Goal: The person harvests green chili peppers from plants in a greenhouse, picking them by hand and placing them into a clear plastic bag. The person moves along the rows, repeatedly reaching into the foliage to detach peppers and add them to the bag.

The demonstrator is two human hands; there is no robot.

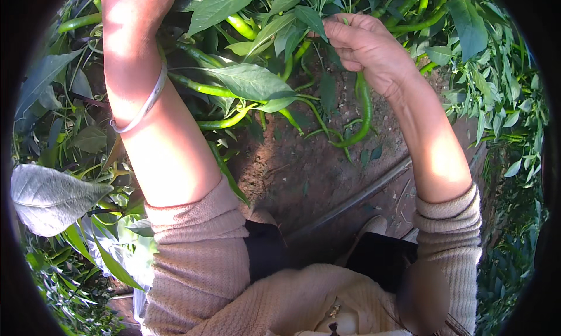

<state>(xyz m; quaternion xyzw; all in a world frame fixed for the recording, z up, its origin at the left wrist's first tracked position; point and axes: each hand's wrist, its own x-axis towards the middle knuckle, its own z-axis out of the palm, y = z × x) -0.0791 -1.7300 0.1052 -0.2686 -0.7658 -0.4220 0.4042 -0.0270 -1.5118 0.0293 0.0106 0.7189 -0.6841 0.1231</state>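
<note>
My right hand [368, 46] is at the upper right, its fingers closed around a long green chili pepper [366, 112]. The pepper's stem end pokes out above the thumb, and its curved lower part hangs below the palm. Thumb and fingertips are beside the leaves of a chili plant [258, 84]. My left hand [140, 2] reaches past the top edge at the upper left; its fingers are out of view, so what it touches is hidden. More green peppers [225, 121] hang from the plant between my two arms.
A dark pipe or hose [350, 204] crosses the soil [298, 173] diagonally. Dense foliage [504, 94] lines the right side. A big pale leaf [57, 198] sticks out at the left, near translucent plastic [139, 296]. My shoe [374, 225] rests on the ground below.
</note>
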